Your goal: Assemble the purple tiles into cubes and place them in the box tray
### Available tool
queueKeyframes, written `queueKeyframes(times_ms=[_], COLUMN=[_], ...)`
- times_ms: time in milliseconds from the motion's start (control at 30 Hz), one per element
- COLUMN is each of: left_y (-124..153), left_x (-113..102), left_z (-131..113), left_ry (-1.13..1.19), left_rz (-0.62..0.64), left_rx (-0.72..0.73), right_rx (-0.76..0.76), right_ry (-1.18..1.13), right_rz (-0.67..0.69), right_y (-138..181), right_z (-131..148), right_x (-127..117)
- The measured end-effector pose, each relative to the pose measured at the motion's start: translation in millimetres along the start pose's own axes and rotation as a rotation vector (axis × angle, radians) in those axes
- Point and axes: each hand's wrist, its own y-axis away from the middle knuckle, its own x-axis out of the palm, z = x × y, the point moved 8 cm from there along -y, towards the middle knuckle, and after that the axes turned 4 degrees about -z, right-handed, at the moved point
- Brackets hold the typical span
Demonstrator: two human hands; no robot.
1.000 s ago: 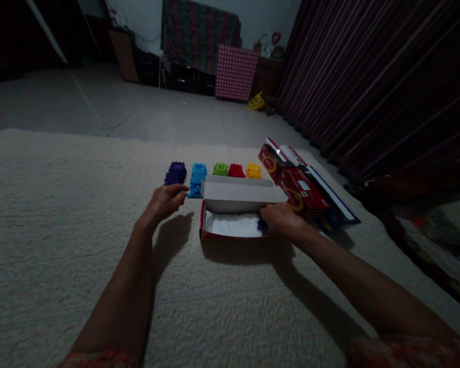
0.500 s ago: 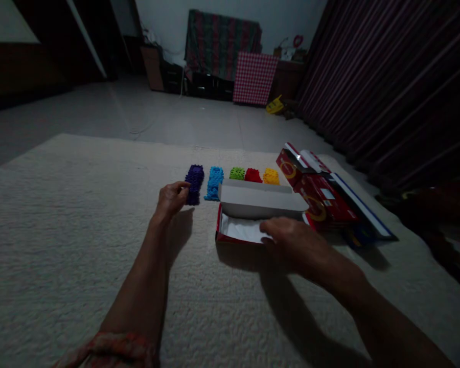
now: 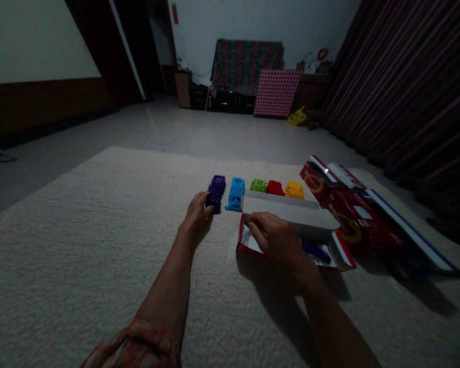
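Observation:
My left hand (image 3: pixel 198 212) is at the near left side of a row of dark purple knobbly plastic pieces (image 3: pixel 217 190) on the mat. Its thumb and fingers are closed around the row's near end. My right hand (image 3: pixel 278 236) hangs over the left part of an open red box (image 3: pixel 243 250) with a white inside. The fingers are bent together, and what they hold, if anything, is hidden. Behind the hand, a purple piece (image 3: pixel 316 252) lies in the right part of the box. The box's white lid flap (image 3: pixel 287 208) stands up at the back.
Light blue pieces (image 3: pixel 236 193) stand right of the purple row. Green (image 3: pixel 258 185), red (image 3: pixel 275 187) and yellow pieces (image 3: pixel 295 189) are partly behind the lid flap. Red cartons (image 3: pixel 362 220) lie at the right on the cream mat (image 3: pixel 99 245). A dark curtain (image 3: pixel 406 76) hangs beyond.
My right hand has moved toward the left end of the box, uncovering the purple piece inside. My left hand has gone from a pinch beside the purple row to its near end. The view has shifted left.

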Motion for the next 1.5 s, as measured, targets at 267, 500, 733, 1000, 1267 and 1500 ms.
queueKeyframes(times_ms=[267, 500, 733, 1000, 1267, 1500], left_y=[-7.2, -5.7, 8.7, 10.0, -5.5, 18.8], left_x=[3.5, 0.3, -0.4, -17.1, -4.7, 35.5], left_z=[13.7, 20.6, 11.1, -1.1, -60.4, -121.6], left_ry=[-0.037, 0.052, 0.413, 0.523, 0.692, 0.812], left_rz=[-0.018, -0.001, 0.002, -0.061, 0.178, 0.462], left_rx=[-0.053, -0.106, -0.353, -0.414, -0.413, -0.371], right_rx=[0.084, 0.152, 0.172, 0.161, 0.038, -0.138], right_ry=[-0.008, 0.052, 0.046, 0.014, -0.149, -0.201], right_rz=[0.019, 0.069, 0.089, 0.094, -0.145, -0.166], right_y=[3.5, 5.4, 6.9, 7.5, 5.1, 5.6], right_z=[-22.2, -36.1, -42.4, -42.2, -34.2, -7.7], right_x=[10.3, 7.5, 9.1, 9.2, 0.1, -17.3])
